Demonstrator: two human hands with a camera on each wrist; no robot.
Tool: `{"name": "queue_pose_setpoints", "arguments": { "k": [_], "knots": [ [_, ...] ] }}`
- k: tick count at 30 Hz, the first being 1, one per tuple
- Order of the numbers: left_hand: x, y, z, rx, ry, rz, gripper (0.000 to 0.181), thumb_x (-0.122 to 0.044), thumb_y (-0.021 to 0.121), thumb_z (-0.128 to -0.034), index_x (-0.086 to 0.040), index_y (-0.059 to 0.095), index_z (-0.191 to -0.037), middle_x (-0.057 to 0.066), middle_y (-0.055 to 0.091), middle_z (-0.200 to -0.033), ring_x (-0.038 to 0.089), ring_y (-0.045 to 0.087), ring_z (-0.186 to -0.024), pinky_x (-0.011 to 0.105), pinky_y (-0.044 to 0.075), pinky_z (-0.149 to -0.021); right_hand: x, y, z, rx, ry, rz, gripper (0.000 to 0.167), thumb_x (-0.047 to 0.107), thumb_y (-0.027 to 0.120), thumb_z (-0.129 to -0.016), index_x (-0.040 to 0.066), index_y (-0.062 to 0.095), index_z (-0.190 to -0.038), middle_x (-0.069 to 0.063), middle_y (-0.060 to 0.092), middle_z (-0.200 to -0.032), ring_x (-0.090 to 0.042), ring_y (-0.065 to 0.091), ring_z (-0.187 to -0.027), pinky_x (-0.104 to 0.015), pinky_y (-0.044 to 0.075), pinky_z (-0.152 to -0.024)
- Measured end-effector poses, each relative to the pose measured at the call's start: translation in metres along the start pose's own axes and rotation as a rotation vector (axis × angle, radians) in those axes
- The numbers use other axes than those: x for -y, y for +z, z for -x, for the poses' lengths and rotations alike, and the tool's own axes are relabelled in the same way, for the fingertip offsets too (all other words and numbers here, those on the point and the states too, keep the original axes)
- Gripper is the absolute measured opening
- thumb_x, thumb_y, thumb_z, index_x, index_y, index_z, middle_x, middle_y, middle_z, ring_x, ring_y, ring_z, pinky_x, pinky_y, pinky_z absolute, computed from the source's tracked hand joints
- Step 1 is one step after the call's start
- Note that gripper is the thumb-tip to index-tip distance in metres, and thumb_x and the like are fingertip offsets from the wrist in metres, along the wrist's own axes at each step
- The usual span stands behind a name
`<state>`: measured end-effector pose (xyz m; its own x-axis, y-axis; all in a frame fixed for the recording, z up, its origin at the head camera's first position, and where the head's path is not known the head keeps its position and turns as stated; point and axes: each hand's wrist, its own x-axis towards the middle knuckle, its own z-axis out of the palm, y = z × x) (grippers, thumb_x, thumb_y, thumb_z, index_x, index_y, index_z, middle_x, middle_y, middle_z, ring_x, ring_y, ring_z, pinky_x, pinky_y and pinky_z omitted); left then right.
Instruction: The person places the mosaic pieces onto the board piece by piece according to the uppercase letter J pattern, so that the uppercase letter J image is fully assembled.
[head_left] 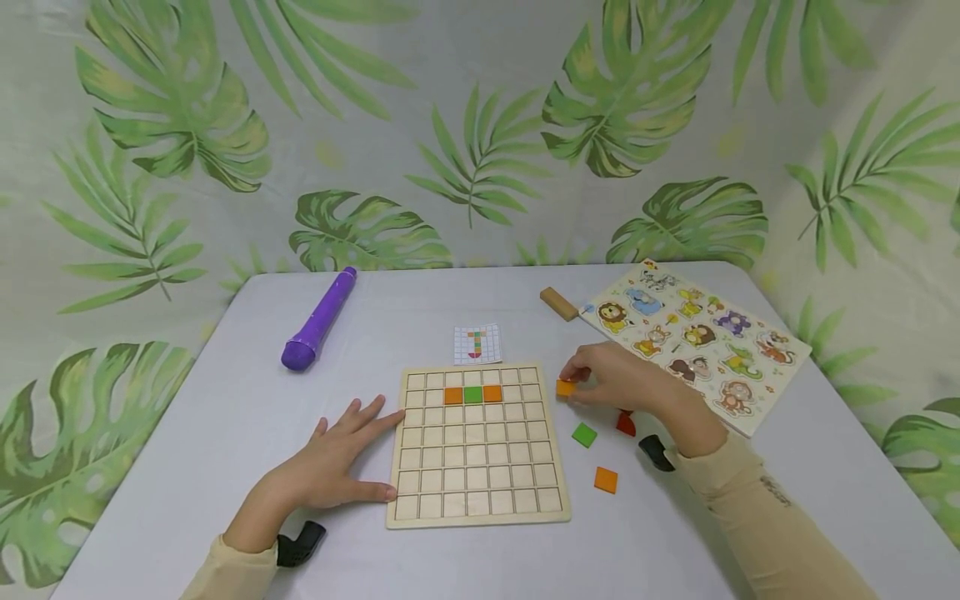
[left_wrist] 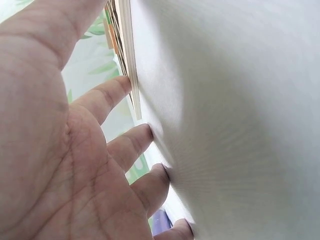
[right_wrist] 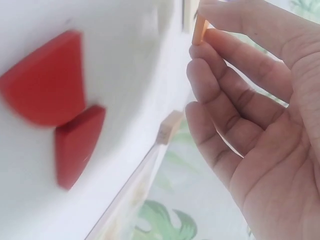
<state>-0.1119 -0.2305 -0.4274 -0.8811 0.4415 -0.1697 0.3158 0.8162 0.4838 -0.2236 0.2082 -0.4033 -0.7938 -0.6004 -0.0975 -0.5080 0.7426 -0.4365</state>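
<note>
My right hand (head_left: 611, 377) pinches an orange square tile (head_left: 566, 388) between thumb and fingers, just right of the wooden grid board (head_left: 480, 503). In the right wrist view the same tile (right_wrist: 200, 29) shows edge-on at the fingertips. My left hand (head_left: 337, 457) lies spread on the table, thumb and index finger touching the board's left edge. An orange, a green (head_left: 472, 395) and an orange tile sit side by side in the board's second row. Right of the board lie a green tile (head_left: 584, 435), an orange tile (head_left: 606, 480) and red rounded pieces (right_wrist: 47, 80).
Behind the board lies a small pattern card (head_left: 477, 344) with a coloured shape. A purple microphone (head_left: 318, 321) rests at the back left. An animal puzzle board (head_left: 705, 333) and a wooden block (head_left: 558, 304) are at the back right, close to my right arm.
</note>
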Motion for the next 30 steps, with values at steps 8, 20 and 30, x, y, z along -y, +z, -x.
{"name": "queue_pose_setpoints", "arguments": {
  "k": [8,20,30],
  "knots": [
    [0.001,0.001,-0.001,0.017,-0.025,0.003,0.104,-0.064,0.084,-0.0828,-0.03,0.036,-0.168,0.016,0.02,-0.179,0.057,0.013,-0.163,0.089,0.01,-0.117,0.015,0.003,-0.017,0.007,-0.055,-0.006,0.019,0.015,0.083,-0.093,0.008,0.08,-0.111,-0.002,0.075,-0.105,-0.018,0.066,-0.096,-0.035,0.058,-0.089],
    [0.002,0.001,-0.002,0.012,-0.02,-0.005,0.104,-0.064,0.084,-0.0829,-0.03,0.036,-0.168,0.016,0.021,-0.179,0.056,0.013,-0.163,0.089,0.011,-0.117,0.039,0.006,-0.036,0.028,-0.109,-0.016,0.018,0.016,0.084,-0.094,0.008,0.079,-0.109,-0.002,0.075,-0.104,-0.02,0.067,-0.095,-0.034,0.059,-0.09],
    [0.003,0.002,-0.002,0.009,-0.016,-0.006,0.104,-0.064,0.085,-0.0827,-0.029,0.037,-0.168,0.017,0.022,-0.179,0.056,0.014,-0.163,0.088,0.012,-0.117,0.056,0.011,-0.047,0.037,-0.175,-0.028,0.018,0.013,0.082,-0.095,0.004,0.079,-0.109,-0.005,0.077,-0.106,-0.017,0.071,-0.096,-0.033,0.061,-0.09]
  ]
}}
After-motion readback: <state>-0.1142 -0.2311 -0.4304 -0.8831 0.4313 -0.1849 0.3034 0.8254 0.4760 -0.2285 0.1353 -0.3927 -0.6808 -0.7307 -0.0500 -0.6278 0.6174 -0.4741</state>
